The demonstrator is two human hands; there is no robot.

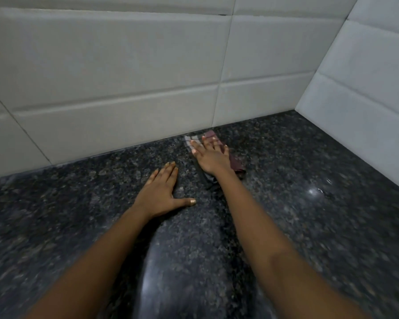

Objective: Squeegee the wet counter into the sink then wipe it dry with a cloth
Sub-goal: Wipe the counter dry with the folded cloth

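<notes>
The right hand (211, 158) is lying flat with its fingers spread, pressing down on a cloth (234, 161). The cloth is dark red with a pale part, and it is sitting on the dark speckled counter (309, 157) close to the back edge, by the white tiled wall (124, 77). The left hand (160, 194) is resting flat on the counter just beside it, fingers together and thumb sticking out, holding nothing.
</notes>
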